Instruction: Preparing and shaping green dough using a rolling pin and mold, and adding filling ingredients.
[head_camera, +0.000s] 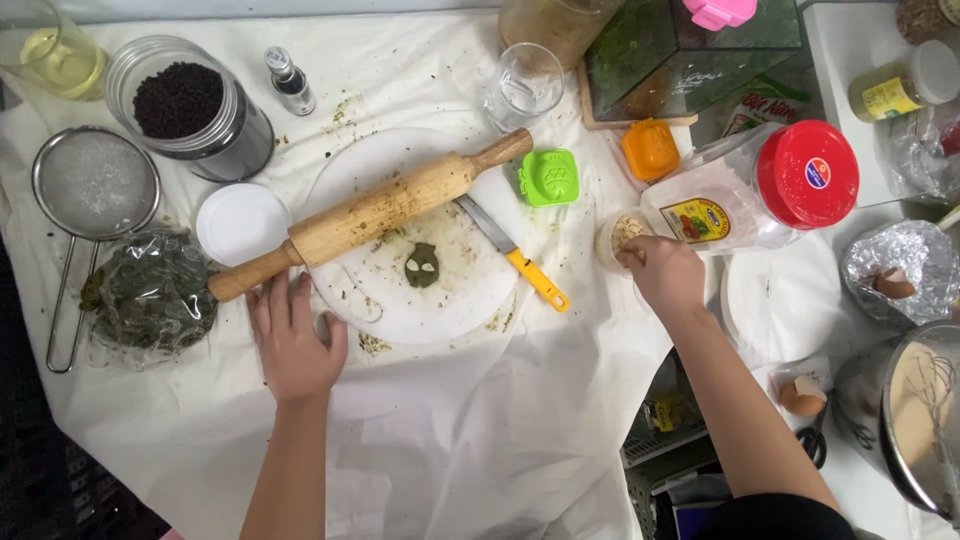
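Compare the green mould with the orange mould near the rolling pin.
The green mould is bright green, the orange mould orange. The green one sits right by the rolling pin's upper handle at the round white board's edge; the orange one lies farther right, beside the red-lidded plastic jar. Both are small, squarish plastic pieces lying untouched on the white cloth.
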